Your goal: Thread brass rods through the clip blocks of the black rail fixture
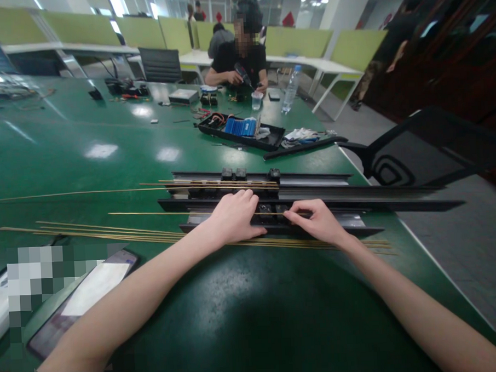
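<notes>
My left hand (235, 215) lies across the front black channel (367, 230), fingers curled over its far side and thumb at its near edge. A thin brass rod (150, 213) runs from the left, under that hand, to the black blocks (265, 211) inside the channel. At its right end, by the last block, my right hand (315, 220) pinches with thumb and forefinger; the fingertips partly hide the rod end. Behind, more black channels (321, 178) hold further black blocks (240, 174), with several brass rods across them. Loose brass rods (308, 242) lie in front.
A black tray (225, 136) with blue pieces, gloves (305, 136) and a water bottle (292, 91) stand farther back. A phone (88, 297) lies at the left. Across the table, a person (242, 60) holds a power tool. A chair (419, 156) stands beyond the right edge.
</notes>
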Demonstrator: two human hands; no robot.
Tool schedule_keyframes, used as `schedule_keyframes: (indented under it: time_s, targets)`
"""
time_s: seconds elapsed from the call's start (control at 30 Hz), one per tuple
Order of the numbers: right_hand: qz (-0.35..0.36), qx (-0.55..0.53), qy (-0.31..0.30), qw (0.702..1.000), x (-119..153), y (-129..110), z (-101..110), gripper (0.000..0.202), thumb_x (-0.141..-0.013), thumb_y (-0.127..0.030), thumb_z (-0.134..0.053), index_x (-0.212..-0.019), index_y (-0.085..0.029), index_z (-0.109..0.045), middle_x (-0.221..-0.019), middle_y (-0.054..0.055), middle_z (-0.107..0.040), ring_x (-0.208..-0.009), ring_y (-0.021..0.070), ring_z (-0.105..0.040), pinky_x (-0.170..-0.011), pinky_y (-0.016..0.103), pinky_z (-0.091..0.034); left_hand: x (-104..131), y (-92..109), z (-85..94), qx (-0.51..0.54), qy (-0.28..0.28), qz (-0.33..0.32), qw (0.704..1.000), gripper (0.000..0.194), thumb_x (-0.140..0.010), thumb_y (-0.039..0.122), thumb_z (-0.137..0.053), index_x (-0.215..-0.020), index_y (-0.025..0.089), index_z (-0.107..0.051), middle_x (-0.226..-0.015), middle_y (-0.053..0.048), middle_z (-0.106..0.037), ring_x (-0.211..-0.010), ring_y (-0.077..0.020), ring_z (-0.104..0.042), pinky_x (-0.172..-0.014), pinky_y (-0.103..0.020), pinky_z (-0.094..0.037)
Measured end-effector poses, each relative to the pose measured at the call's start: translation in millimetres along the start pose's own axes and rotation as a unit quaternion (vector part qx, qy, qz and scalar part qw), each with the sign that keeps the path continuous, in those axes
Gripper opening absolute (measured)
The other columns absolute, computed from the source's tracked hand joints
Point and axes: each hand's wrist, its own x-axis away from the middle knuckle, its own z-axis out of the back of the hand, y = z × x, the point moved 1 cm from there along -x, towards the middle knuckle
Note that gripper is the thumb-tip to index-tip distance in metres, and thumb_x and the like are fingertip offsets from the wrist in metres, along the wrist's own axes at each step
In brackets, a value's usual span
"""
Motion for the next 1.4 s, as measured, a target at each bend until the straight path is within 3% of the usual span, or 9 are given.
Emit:
schedule_keyframes:
  time_s: [1.4]
  targets:
    - [-0.018,-0.023,-0.008,1.0,1.5,2.6,0.8,0.035,-0.091,-0.045,-0.062,-0.068,-0.019,-0.068,-0.066,0.002,-0.068,-0.064,0.0166,-0.06,-0.062,0.028,-0.045,-1.4,-0.6,0.1,-0.013,0.008,-0.001,1.0,0.052,-0.079,0.063,-0.067,-0.1,0.016,-0.059,-0.108,-0.012,-0.065,-0.104,-0.03,-0.063,-0.08,-0.04,-0.052]
